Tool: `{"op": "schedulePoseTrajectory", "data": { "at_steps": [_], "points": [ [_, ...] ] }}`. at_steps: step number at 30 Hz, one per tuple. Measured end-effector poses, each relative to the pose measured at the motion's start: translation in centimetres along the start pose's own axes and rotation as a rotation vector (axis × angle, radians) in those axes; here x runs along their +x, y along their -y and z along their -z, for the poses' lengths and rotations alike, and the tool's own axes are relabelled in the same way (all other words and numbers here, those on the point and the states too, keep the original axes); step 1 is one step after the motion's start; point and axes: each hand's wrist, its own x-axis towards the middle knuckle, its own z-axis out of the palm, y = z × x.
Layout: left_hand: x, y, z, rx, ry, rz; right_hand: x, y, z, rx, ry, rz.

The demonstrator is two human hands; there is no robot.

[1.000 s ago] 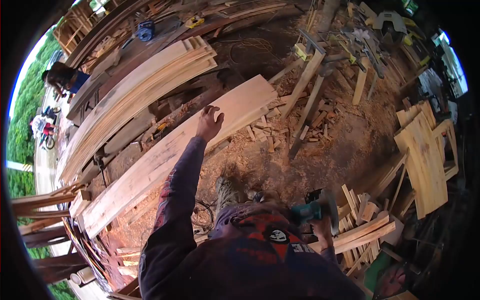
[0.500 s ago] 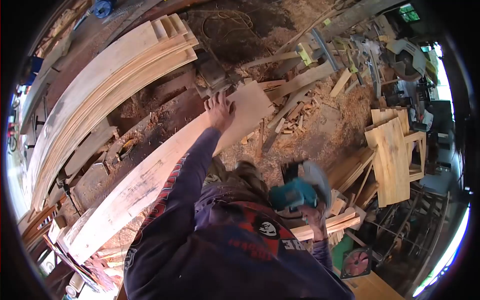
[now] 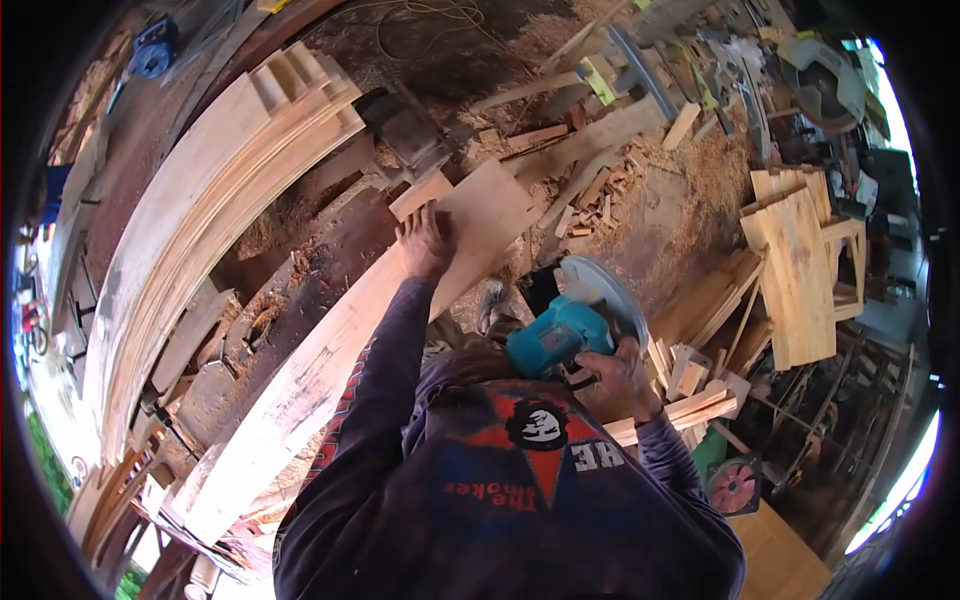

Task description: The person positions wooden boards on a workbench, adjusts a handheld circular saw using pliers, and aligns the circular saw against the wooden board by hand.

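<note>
Head | left hand (image 3: 427,247) spread on board (image 3: 318,362) | right hand (image 3: 615,370) clasping saw (image 3: 560,336) | plank stack (image 3: 195,215), scraps (image 3: 598,196) nearby

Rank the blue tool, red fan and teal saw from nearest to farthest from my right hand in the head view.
1. Teal saw: held in your right hand.
2. Red fan: lower right of the view.
3. Blue tool: far off, upper left.
</note>
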Motion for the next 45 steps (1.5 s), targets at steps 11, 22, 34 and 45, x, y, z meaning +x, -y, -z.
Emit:
{"op": "schedulePoseTrajectory", "data": {
  "at_steps": [11, 22, 34, 45],
  "points": [
    [0.5, 1.2, -2.7, 0.451, 0.047, -0.100, -7.5, -13.7, 0.7, 0.390, -0.295, -0.079],
    [2.3, -11.4, -6.8, 0.391, 0.281, -0.260, -15.0, -25.7, -3.2, 0.940, -0.535, -0.437],
    [3.2, -13.5, -12.0, 0.733, 0.462, -0.232, -15.7, -31.7, -4.2, 0.496, -0.462, -0.318],
    [0.6, -14.5, -10.9, 0.407, 0.319, -0.238, -5.0, -22.0, 3.9, 0.438, -0.249, -0.231]
  ]
}}
